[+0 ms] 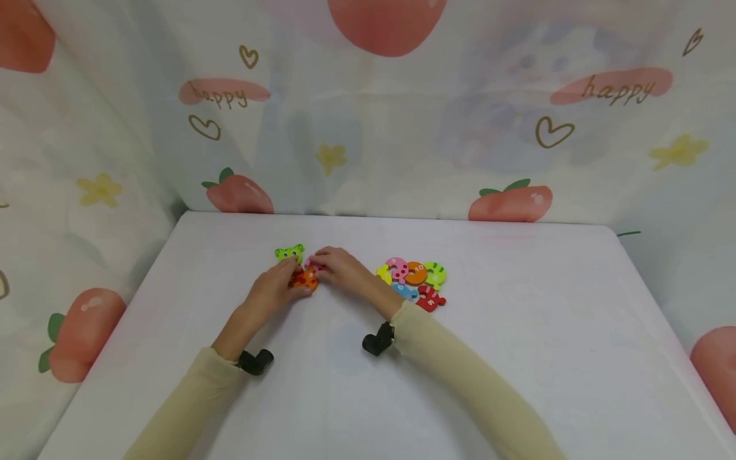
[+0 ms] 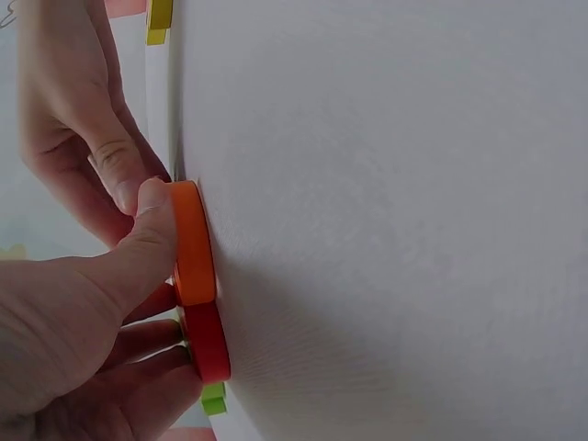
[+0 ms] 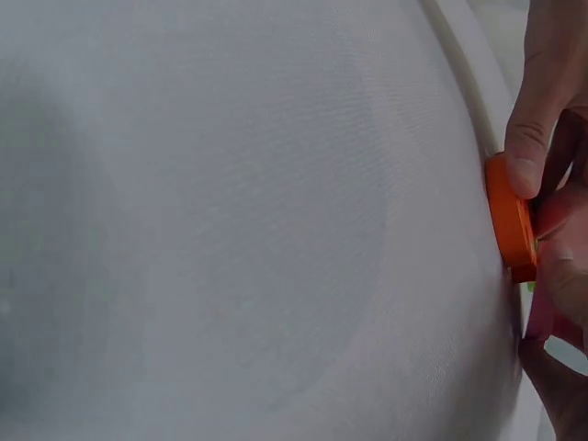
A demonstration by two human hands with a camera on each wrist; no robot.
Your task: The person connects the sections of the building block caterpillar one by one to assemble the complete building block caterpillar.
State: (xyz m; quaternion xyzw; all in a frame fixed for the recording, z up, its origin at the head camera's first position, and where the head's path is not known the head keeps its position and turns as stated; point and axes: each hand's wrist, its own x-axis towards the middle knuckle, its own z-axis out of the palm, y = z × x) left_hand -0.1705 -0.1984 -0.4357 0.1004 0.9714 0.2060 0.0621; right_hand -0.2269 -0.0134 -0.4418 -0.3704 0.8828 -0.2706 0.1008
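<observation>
My left hand [image 1: 267,294] holds an orange spotted puzzle piece [image 1: 310,280] at the table's left-centre, its thumb on the piece's near edge. In the left wrist view, a red puzzle piece [image 2: 208,342] touches the orange one, with the left fingers beside it. My right hand [image 1: 347,271] pinches a pink puzzle piece [image 3: 540,310] against the orange piece's right side; the fingers cover much of it. Just beyond the left fingertips lies a green animal-head piece [image 1: 289,252] with eyes and round ears. Whether the pink and orange pieces interlock is hidden.
Right of the right hand lies a group of numbered puzzle pieces: yellow [image 1: 383,275], pink [image 1: 397,267], orange [image 1: 416,273], green [image 1: 437,276], blue [image 1: 406,292] and red [image 1: 429,299]. They rest on a white-covered table [image 1: 517,345]. A printed curtain [image 1: 402,128] hangs behind.
</observation>
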